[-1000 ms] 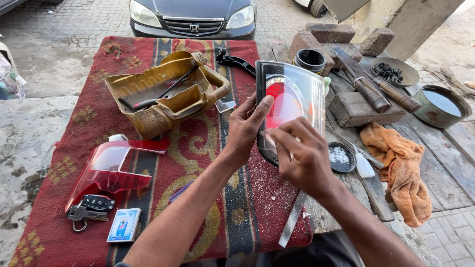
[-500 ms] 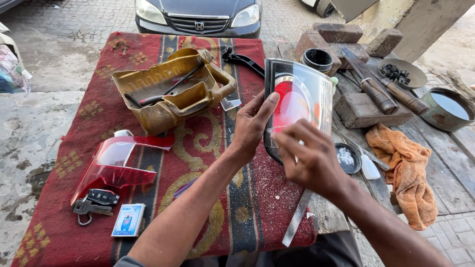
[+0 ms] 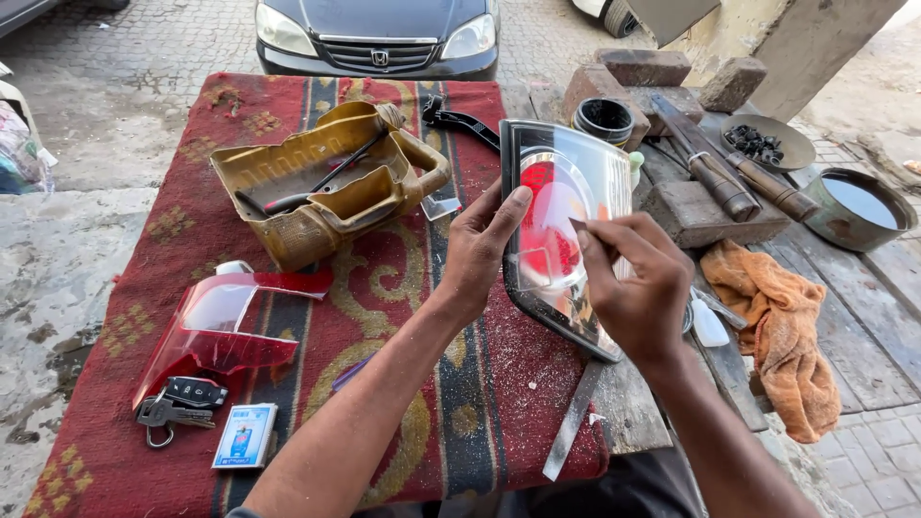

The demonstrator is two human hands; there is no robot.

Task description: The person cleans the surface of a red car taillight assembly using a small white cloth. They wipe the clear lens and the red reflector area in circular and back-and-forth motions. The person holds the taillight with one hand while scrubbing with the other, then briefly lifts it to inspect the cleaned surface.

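Note:
A car tail light (image 3: 554, 225) with a clear cover, a red inner lens and a black rim stands tilted on the red patterned cloth (image 3: 403, 317). My left hand (image 3: 484, 245) grips its left edge, thumb on the front. My right hand (image 3: 628, 283) rests on the clear cover with its fingers pinched together against the surface; whether something thin is between them I cannot tell.
A cut-open yellow can (image 3: 321, 182) holding tools lies at the back. A red lens piece (image 3: 216, 321), keys (image 3: 177, 403) and a small card box (image 3: 247, 435) lie at left. A metal strip (image 3: 573, 422), orange rag (image 3: 782, 326), hammers (image 3: 715, 173), bowls and bricks sit at right. A car is parked beyond.
My right hand has slid slightly up and right across the clear cover. My left hand keeps its hold on the light's edge.

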